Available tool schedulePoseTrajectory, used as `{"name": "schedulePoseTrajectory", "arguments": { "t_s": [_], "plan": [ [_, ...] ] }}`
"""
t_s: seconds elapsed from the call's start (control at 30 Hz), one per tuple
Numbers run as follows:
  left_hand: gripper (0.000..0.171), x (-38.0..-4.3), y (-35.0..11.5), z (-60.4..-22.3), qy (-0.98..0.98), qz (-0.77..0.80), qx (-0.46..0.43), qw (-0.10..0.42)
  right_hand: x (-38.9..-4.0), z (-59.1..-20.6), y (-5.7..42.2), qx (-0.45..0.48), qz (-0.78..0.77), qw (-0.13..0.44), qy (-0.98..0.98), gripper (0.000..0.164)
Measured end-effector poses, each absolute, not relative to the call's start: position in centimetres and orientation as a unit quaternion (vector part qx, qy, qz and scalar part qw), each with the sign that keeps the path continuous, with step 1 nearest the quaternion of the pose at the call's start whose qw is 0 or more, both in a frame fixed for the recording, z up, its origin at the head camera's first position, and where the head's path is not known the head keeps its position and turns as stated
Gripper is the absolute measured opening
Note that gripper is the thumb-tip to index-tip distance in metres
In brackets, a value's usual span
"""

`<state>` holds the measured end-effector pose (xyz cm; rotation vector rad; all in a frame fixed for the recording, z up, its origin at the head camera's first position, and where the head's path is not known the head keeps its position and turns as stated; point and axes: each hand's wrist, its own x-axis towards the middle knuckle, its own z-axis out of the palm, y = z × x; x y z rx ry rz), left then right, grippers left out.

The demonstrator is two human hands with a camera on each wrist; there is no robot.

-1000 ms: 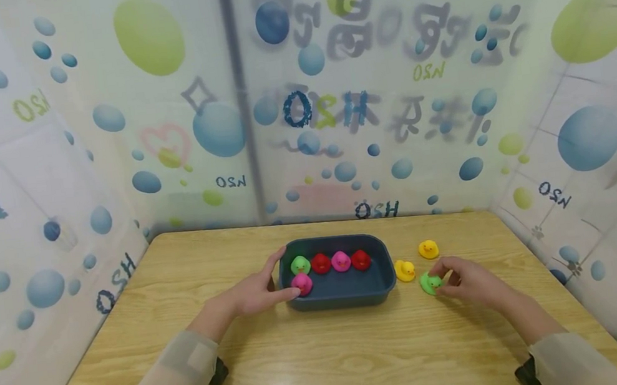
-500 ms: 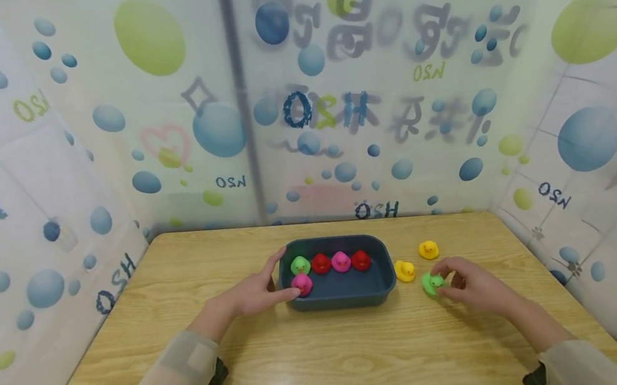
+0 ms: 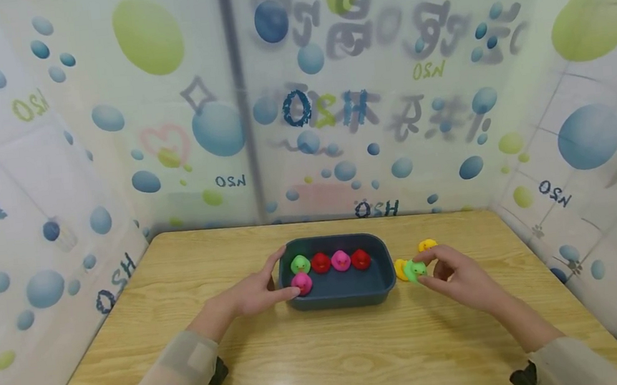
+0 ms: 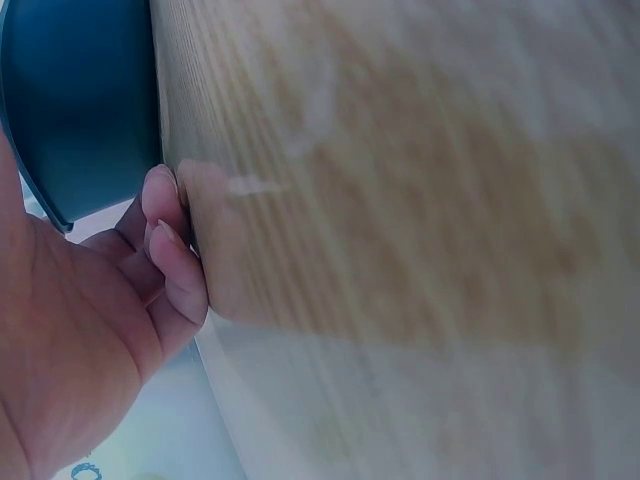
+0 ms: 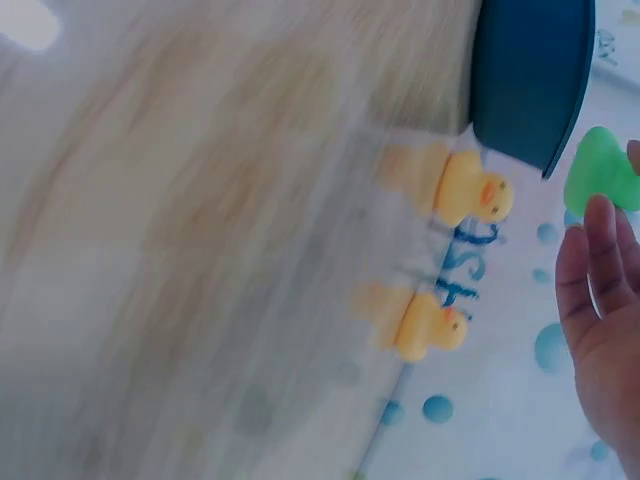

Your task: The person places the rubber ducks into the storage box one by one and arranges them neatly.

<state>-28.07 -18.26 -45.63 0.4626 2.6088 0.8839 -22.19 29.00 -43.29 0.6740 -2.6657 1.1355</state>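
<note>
My right hand (image 3: 467,279) pinches a green rubber duck (image 3: 415,271) between thumb and fingers, off the table, just right of the bin. Two yellow rubber ducks stand on the table there: the nearer duck (image 3: 400,270) is partly hidden by the green one, and the farther duck (image 3: 427,245) sits behind the fingers. My left hand (image 3: 250,294) holds the left end of the dark blue plastic bin (image 3: 342,300), its thumb over the near rim. Inside are a green duck (image 3: 300,265), two red ducks (image 3: 320,263) and two pink ducks (image 3: 341,261).
The wooden table (image 3: 326,360) ends at a patterned curtain (image 3: 307,180) behind, with more printed sheeting at both sides. Both wrists wear small dark devices. A light reflection lies on the table's near part.
My right hand has lifted the green duck off the table and brought it left and up, in front of the nearer yellow duck. The left hand and the bin stay put.
</note>
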Motion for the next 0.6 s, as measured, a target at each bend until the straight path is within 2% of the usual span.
{"name": "schedulePoseTrajectory", "arguments": {
  "t_s": [0.23, 0.6],
  "plan": [
    [0.111, -28.1, -18.2, -45.4, 0.919, 0.313, 0.163, 0.174, -22.5, -42.6, 26.5, 0.253, 0.389, 0.087, -0.882, 0.032],
    [0.111, -28.1, -18.3, -45.7, 0.919, 0.313, 0.164, 0.174, -23.4, -42.9, 22.8, 0.263, 0.38, 0.056, -0.885, 0.033]
  ]
}}
